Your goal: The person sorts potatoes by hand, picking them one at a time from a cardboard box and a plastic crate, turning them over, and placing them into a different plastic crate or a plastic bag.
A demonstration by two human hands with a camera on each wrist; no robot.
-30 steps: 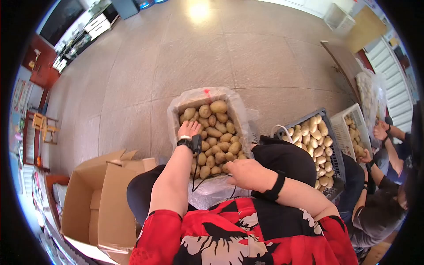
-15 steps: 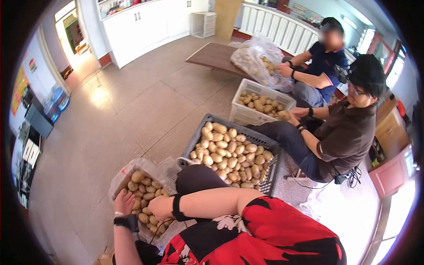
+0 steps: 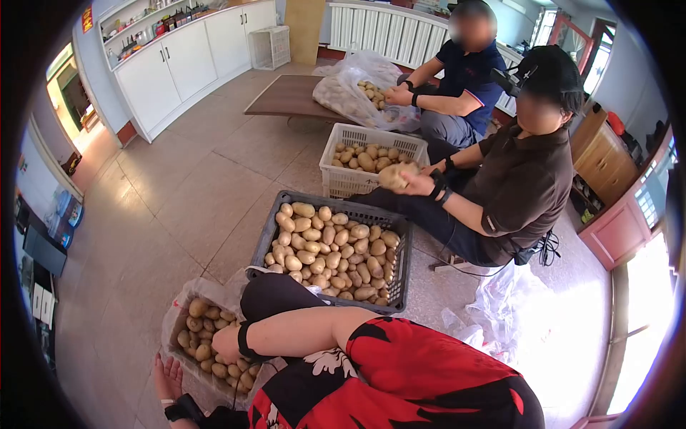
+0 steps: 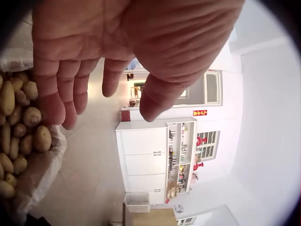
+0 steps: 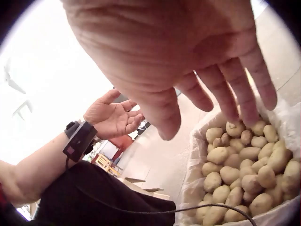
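Note:
Potatoes (image 3: 198,308) fill a box lined with clear plastic (image 3: 174,314), low at the left in the head view. My left hand (image 3: 169,379) is beside the box's near left side, palm turned up, holding nothing. In the left wrist view its fingers (image 4: 70,89) are loosely extended, with the lined box behind them. Over the potatoes hangs my right hand (image 3: 227,343), partly cut off from sight by its own wrist and strap. The right wrist view shows the right hand (image 5: 183,56) with fingers spread loosely and nothing in them, above the potatoes (image 5: 244,174).
A dark crate (image 3: 266,232) heaped with potatoes stands by my knee. Behind it is a white crate (image 3: 350,187) of potatoes, where a seated person (image 3: 522,171) holds a potato (image 3: 395,176). Another person (image 3: 457,93) handles a plastic bag (image 3: 343,89). A thin cable (image 5: 141,212) crosses near my right hand.
The head view has swung to the right. My left hand has left the potatoes and moved outside the box, palm up. My right hand has moved from the near edge to over the potatoes.

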